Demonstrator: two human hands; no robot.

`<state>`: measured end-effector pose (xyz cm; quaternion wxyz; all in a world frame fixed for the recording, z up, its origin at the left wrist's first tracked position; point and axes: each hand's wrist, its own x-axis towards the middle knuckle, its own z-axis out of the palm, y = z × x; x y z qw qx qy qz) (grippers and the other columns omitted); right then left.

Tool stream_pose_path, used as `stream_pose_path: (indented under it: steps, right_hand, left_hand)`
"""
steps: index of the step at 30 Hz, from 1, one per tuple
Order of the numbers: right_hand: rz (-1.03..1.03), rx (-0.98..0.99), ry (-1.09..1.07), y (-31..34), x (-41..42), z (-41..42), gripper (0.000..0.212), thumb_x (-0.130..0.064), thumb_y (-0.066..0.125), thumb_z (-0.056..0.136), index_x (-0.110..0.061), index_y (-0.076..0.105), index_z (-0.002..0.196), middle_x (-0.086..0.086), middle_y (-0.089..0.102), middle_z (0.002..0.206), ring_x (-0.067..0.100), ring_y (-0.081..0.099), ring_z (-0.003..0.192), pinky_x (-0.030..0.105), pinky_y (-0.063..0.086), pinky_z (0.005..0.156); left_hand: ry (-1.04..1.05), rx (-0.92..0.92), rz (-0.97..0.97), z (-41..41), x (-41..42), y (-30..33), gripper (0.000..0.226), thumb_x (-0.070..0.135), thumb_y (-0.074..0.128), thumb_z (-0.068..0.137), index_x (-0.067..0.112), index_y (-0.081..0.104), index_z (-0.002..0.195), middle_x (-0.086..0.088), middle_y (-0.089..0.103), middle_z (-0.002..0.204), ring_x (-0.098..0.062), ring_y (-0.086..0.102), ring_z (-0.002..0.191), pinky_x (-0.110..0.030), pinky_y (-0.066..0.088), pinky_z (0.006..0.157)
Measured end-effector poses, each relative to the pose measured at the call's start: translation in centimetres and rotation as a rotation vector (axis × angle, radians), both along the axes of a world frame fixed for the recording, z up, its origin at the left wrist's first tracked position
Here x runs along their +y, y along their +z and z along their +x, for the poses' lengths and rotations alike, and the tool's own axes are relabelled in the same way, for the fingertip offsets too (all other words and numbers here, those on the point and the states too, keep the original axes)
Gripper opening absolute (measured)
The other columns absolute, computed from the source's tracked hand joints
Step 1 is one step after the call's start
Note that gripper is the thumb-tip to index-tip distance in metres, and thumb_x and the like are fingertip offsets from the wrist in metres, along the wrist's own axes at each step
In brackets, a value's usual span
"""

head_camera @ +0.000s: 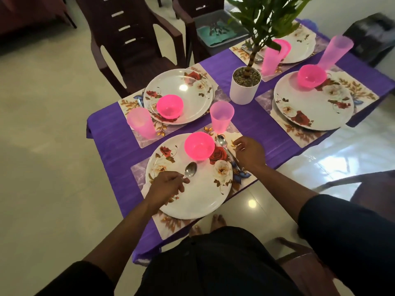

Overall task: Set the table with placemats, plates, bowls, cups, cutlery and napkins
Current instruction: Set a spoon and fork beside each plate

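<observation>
My left hand (165, 185) grips the handle of a steel spoon (190, 169) over the near floral plate (192, 201). A pink bowl (199, 145) sits at that plate's far edge and a pink cup (221, 116) stands beyond it. My right hand (250, 153) hovers with loosely curled fingers over the near placemat (243, 178), beside a second spoon (224, 146) lying to the right of the plate. Three other placemats carry a plate, pink bowl and pink cup each; the left setting's plate (183, 90) holds a bowl (170, 108).
A potted plant in a white pot (243, 90) stands mid-table on the purple cloth (111, 133). A grey tray (220, 32) with cutlery and teal napkins rests on a far chair. Dark chairs (132, 39) surround the table; another chair (310, 263) is beside my right leg.
</observation>
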<state>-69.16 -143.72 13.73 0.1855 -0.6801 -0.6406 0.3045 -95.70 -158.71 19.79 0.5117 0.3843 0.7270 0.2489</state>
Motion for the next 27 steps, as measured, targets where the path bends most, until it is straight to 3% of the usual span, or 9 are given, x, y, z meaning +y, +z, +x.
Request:
stream_pose_path:
  steps: [3, 7, 10, 14, 17, 19, 22, 27]
  right_hand:
    - [0.042, 0.074, -0.033, 1.6, -1.4, 0.3, 0.02, -0.007, 0.062, 0.097, -0.021, 0.072, 0.109, -0.006, 0.071, 0.106, 0.013, 0.064, 0.096, 0.026, 0.05, 0.075]
    - [0.055, 0.197, -0.136, 3.1, -3.7, 0.8, 0.019, -0.011, 0.065, 0.098, -0.021, 0.071, 0.113, -0.004, 0.073, 0.111, 0.013, 0.068, 0.1, 0.039, 0.061, 0.086]
    - [0.017, 0.359, -0.182, 4.6, -5.6, 1.3, 0.015, -0.011, 0.067, 0.097, -0.019, 0.073, 0.109, -0.004, 0.073, 0.111, 0.013, 0.069, 0.1, 0.041, 0.062, 0.088]
    - [-0.082, 0.537, -0.078, 6.3, -6.1, 2.1, 0.016, -0.008, 0.065, 0.095, -0.017, 0.078, 0.101, -0.006, 0.077, 0.095, 0.013, 0.073, 0.089, 0.04, 0.063, 0.086]
    - [-0.22, 0.724, -0.092, 7.7, -4.8, 3.6, 0.021, -0.008, 0.058, 0.101, -0.012, 0.072, 0.115, 0.006, 0.077, 0.097, 0.022, 0.074, 0.087, 0.039, 0.06, 0.081]
    - [-0.3, 0.849, -0.097, 8.3, -3.6, 5.2, 0.023, -0.005, 0.056, 0.102, -0.01, 0.066, 0.123, 0.012, 0.076, 0.1, 0.028, 0.075, 0.086, 0.037, 0.061, 0.074]
    - [-0.33, 0.847, -0.093, 8.2, -1.0, 8.9, 0.025, -0.004, 0.058, 0.101, -0.018, 0.066, 0.12, 0.009, 0.075, 0.097, 0.029, 0.071, 0.08, 0.036, 0.056, 0.066]
    - [-0.234, 0.643, -0.171, 7.0, 3.9, 16.4, 0.018, 0.0, 0.062, 0.093, -0.013, 0.073, 0.09, 0.012, 0.073, 0.076, 0.02, 0.065, 0.062, 0.026, 0.051, 0.058]
  left_hand:
    - [-0.077, -0.21, -0.042, 1.7, 1.3, 0.8, 0.02, 0.013, 0.061, 0.102, 0.009, 0.08, 0.102, -0.013, 0.079, 0.088, -0.02, 0.07, 0.075, -0.033, 0.056, 0.072]
    - [-0.061, -0.401, -0.045, 5.0, 3.4, 1.5, 0.017, 0.013, 0.064, 0.101, 0.005, 0.076, 0.11, -0.015, 0.08, 0.1, -0.026, 0.075, 0.092, -0.038, 0.06, 0.088]
    - [-0.018, -0.472, -0.036, 7.6, 5.4, 2.6, 0.015, 0.011, 0.066, 0.1, 0.007, 0.078, 0.108, -0.011, 0.079, 0.105, -0.027, 0.075, 0.099, -0.04, 0.061, 0.09]
    - [-0.006, -0.429, 0.013, 11.4, 8.4, 3.4, 0.015, 0.011, 0.067, 0.1, 0.011, 0.078, 0.11, -0.008, 0.079, 0.103, -0.021, 0.075, 0.093, -0.029, 0.063, 0.076]
    - [0.037, -0.414, 0.071, 14.2, 10.6, 3.2, 0.01, 0.005, 0.071, 0.095, 0.008, 0.077, 0.103, -0.007, 0.077, 0.085, -0.015, 0.07, 0.071, -0.022, 0.055, 0.058]
    - [0.041, -0.372, 0.128, 16.2, 12.0, 3.0, 0.009, 0.002, 0.074, 0.091, 0.008, 0.078, 0.096, -0.007, 0.076, 0.08, -0.012, 0.068, 0.065, -0.018, 0.05, 0.054]
    - [0.035, -0.302, 0.187, 20.1, 14.5, 2.4, 0.015, 0.002, 0.076, 0.089, 0.015, 0.081, 0.085, -0.006, 0.077, 0.075, -0.011, 0.069, 0.062, -0.019, 0.051, 0.056]
    - [0.03, -0.182, 0.168, 27.0, 19.0, -0.4, 0.01, 0.016, 0.078, 0.09, 0.023, 0.083, 0.085, 0.0, 0.076, 0.071, -0.012, 0.06, 0.057, -0.026, 0.05, 0.056]
